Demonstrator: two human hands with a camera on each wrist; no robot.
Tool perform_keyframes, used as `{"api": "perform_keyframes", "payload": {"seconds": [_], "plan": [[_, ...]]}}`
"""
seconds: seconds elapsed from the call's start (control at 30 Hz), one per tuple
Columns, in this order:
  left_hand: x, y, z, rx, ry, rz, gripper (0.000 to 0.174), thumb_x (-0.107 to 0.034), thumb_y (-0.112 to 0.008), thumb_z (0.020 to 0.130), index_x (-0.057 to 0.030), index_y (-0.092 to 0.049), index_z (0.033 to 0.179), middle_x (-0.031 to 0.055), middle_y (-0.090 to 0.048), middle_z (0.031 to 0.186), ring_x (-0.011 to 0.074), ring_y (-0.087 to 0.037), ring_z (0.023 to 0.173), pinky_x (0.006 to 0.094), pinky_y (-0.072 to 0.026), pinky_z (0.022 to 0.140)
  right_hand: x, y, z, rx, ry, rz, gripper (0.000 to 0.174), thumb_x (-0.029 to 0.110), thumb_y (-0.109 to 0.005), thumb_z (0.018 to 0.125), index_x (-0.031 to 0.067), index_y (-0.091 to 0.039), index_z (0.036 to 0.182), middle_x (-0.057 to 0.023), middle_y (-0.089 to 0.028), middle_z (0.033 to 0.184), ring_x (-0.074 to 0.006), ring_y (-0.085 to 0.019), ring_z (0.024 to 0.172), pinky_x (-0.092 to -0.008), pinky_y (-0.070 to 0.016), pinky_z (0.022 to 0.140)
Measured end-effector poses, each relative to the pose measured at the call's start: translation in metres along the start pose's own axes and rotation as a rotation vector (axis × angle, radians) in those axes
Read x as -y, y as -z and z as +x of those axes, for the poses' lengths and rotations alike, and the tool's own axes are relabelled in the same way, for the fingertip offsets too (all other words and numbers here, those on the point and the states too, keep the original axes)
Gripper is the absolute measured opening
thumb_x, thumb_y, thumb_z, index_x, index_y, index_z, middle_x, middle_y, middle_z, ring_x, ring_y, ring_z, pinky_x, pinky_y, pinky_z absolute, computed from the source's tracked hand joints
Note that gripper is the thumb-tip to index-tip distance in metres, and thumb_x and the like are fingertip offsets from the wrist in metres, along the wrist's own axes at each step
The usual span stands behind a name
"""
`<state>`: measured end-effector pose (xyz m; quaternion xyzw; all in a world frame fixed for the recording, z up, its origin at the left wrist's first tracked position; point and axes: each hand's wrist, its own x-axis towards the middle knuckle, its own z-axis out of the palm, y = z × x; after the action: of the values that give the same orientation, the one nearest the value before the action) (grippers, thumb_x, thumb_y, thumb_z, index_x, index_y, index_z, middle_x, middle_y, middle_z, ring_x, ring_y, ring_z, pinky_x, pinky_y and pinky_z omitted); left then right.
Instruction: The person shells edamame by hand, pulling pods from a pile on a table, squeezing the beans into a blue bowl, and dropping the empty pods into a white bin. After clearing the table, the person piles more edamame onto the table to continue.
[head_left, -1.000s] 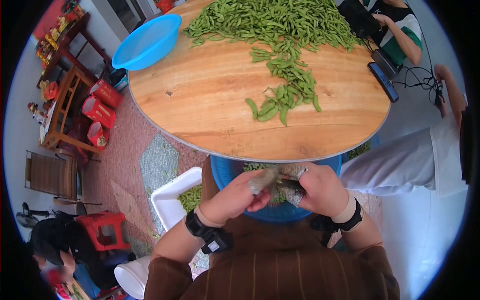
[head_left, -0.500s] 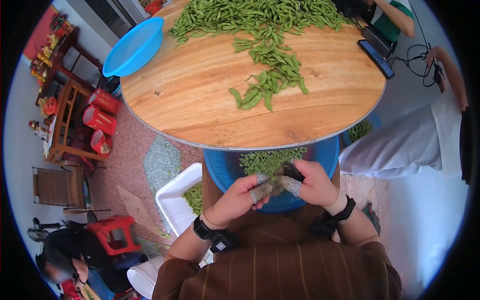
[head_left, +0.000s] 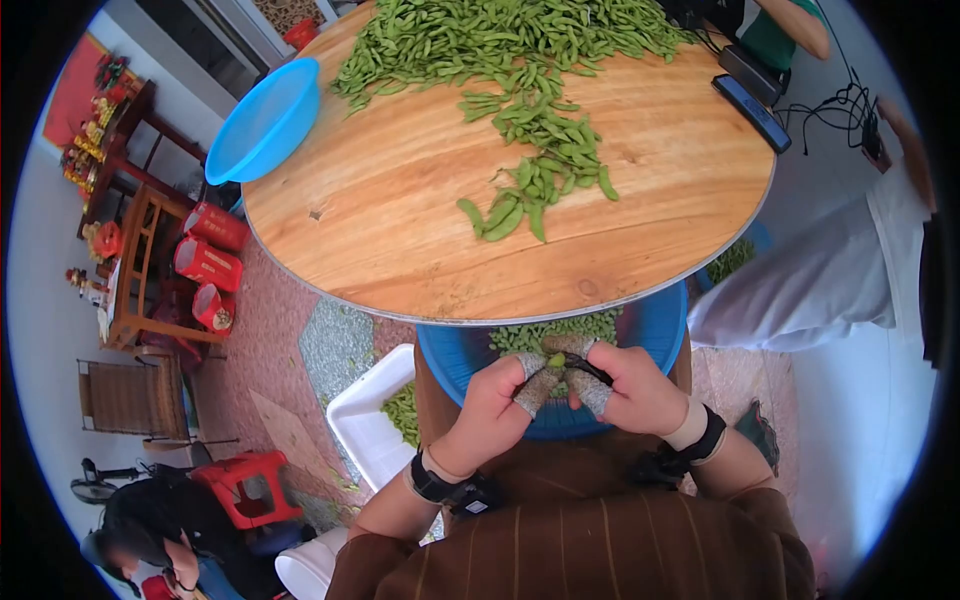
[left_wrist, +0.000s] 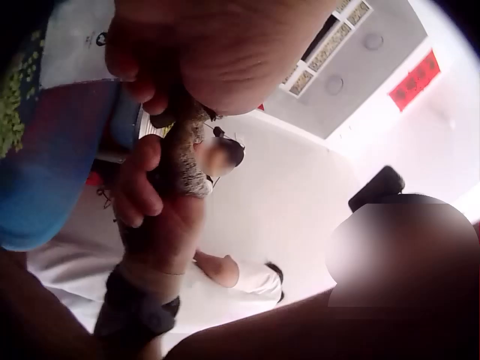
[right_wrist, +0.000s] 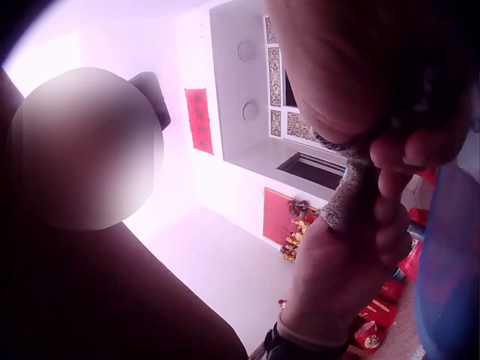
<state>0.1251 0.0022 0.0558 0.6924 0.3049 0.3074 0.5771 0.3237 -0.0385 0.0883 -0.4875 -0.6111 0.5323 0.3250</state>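
Observation:
Over a blue basin (head_left: 450, 368), my left hand (head_left: 490, 402) and right hand (head_left: 642, 390) meet fingertip to fingertip. They pinch a small green bean pod (head_left: 556, 359) between them, partly hidden by the fingers. Grey woven covers wrap the thumbs and forefingers of both hands, with dark material showing at the right forefinger. Beneath the hands, shelled green beans (head_left: 580, 327) lie in the basin. In the left wrist view the fingers are curled together and the pod is hidden.
A round wooden table (head_left: 400, 230) stands just ahead, bearing a heap of bean pods (head_left: 500, 40), a light blue basin (head_left: 265, 120) and a phone (head_left: 752, 112). Left of my legs is a white tub (head_left: 365, 420) with pods. A person in light trousers (head_left: 810, 280) stands at right.
The fingertips have shifted against each other, and a green pod now shows between them. The head view has moved, so the table edge sits slightly differently.

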Motion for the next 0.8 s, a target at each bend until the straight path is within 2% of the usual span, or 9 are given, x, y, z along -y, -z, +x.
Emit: {"api": "perform_keyframes", "payload": {"seconds": [0.2,0.27,0.33,0.5,0.6,0.67,0.7,0.77,0.8], "plan": [[0.004,0.002,0.001,-0.055,0.031,-0.030,0.009,-0.006,-0.053,0.093,-0.0013,-0.059,0.095,-0.0008,-0.054,0.080,0.0063,-0.050,0.070,0.0221,-0.0413,0.061,0.001,0.003,-0.001,0.039,-0.112,0.116,0.059,-0.002,-0.046,0.080,0.0095,-0.042,0.139,-0.0022,-0.063,0.080,-0.0088,-0.057,0.066,-0.0250,-0.0495,0.062],[0.009,0.005,-0.001,-0.068,0.108,0.005,0.020,-0.003,-0.057,0.084,-0.0012,-0.062,0.104,0.0126,-0.061,0.089,0.0240,-0.059,0.081,0.0315,-0.0465,0.074,0.001,0.003,-0.001,0.053,-0.154,0.137,0.059,-0.001,-0.045,0.082,0.0104,-0.041,0.139,-0.0010,-0.063,0.080,-0.0074,-0.056,0.062,-0.0232,-0.0482,0.057],[0.014,0.005,0.002,-0.059,0.038,0.057,0.021,-0.003,-0.057,0.084,-0.0013,-0.062,0.104,0.0131,-0.061,0.089,0.0254,-0.059,0.080,0.0318,-0.0467,0.073,-0.002,0.001,-0.001,0.018,-0.130,0.196,0.047,0.007,-0.049,0.090,0.0091,-0.045,0.136,0.0022,-0.061,0.075,-0.0030,-0.049,0.053,-0.0187,-0.0401,0.047],[-0.001,0.010,0.006,0.010,-0.086,0.424,0.019,-0.001,-0.056,0.084,-0.0011,-0.062,0.102,0.0145,-0.060,0.085,0.0288,-0.058,0.076,0.0340,-0.0470,0.071,-0.012,0.003,0.002,0.090,-0.194,0.322,0.046,0.010,-0.048,0.092,0.0112,-0.043,0.138,0.0042,-0.056,0.073,-0.0031,-0.048,0.055,-0.0186,-0.0407,0.048],[0.009,0.008,0.001,0.058,0.021,0.178,0.014,-0.007,-0.056,0.088,-0.0026,-0.061,0.101,0.0114,-0.058,0.077,0.0256,-0.056,0.070,0.0333,-0.0459,0.065,-0.025,0.000,0.001,0.137,-0.174,0.519,0.038,0.014,-0.048,0.096,0.0108,-0.047,0.133,0.0063,-0.051,0.071,-0.0013,-0.046,0.056,-0.0172,-0.0379,0.047],[0.015,0.007,-0.001,0.157,0.466,-0.909,0.016,-0.017,-0.047,0.096,-0.0052,-0.057,0.099,0.0049,-0.050,0.067,0.0153,-0.044,0.054,0.0281,-0.0350,0.050,-0.030,-0.006,-0.001,0.159,-0.141,0.635,0.034,0.016,-0.048,0.097,0.0105,-0.049,0.131,0.0074,-0.049,0.070,-0.0004,-0.045,0.056,-0.0164,-0.0367,0.047],[0.018,0.006,-0.001,0.159,0.467,-0.909,0.016,-0.017,-0.047,0.096,-0.0052,-0.057,0.099,0.0049,-0.050,0.067,0.0153,-0.044,0.054,0.0281,-0.0350,0.050,-0.031,-0.011,-0.003,0.113,-0.135,0.641,0.034,0.015,-0.050,0.095,0.0100,-0.050,0.129,0.0051,-0.051,0.069,-0.0046,-0.048,0.055,-0.0195,-0.0391,0.047],[0.023,0.000,0.002,0.262,0.566,-1.399,0.023,-0.028,-0.043,0.098,-0.0075,-0.053,0.098,0.0026,-0.044,0.064,0.0129,-0.038,0.053,0.0254,-0.0290,0.049,-0.039,-0.013,0.000,0.066,-0.128,0.643,0.034,0.013,-0.052,0.093,0.0095,-0.052,0.127,0.0027,-0.053,0.068,-0.0089,-0.052,0.053,-0.0226,-0.0416,0.047],[0.028,-0.002,0.003,0.263,0.565,-1.400,0.023,-0.028,-0.043,0.098,-0.0075,-0.053,0.098,0.0026,-0.044,0.064,0.0129,-0.038,0.053,0.0254,-0.0290,0.049,-0.049,-0.013,0.003,-0.104,0.142,0.062,0.036,0.012,-0.054,0.090,0.0094,-0.052,0.126,-0.0022,-0.055,0.069,-0.0167,-0.055,0.055,-0.0278,-0.0445,0.049]]}}
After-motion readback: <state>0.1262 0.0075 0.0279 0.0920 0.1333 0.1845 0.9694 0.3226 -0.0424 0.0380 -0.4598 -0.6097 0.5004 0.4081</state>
